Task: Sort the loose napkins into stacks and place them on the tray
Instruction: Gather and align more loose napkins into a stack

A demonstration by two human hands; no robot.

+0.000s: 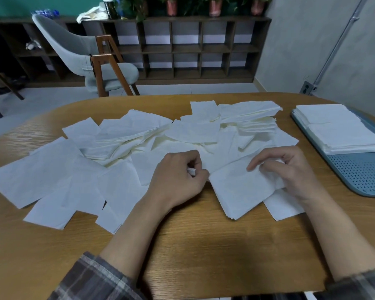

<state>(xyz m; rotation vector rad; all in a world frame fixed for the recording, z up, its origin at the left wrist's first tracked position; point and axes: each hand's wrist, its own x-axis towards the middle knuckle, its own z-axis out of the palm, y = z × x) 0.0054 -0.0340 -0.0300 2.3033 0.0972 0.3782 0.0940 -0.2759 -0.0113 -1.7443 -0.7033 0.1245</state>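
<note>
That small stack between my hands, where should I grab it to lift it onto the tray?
Take the stack by its left and right edges, coming in from both sides, thumbs on top. It lies flat, thin and floppy, so a single corner pinch would probably let sheets fan.

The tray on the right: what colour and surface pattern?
The tray is blue-grey with a grid of small perforations, seen in the head view.

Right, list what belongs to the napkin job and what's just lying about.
Job: loose napkins, small stack gripped by left hand and right hand, finished stack on the tray.
Lying about: chair, shelf unit, potted plants, bottle.
</note>
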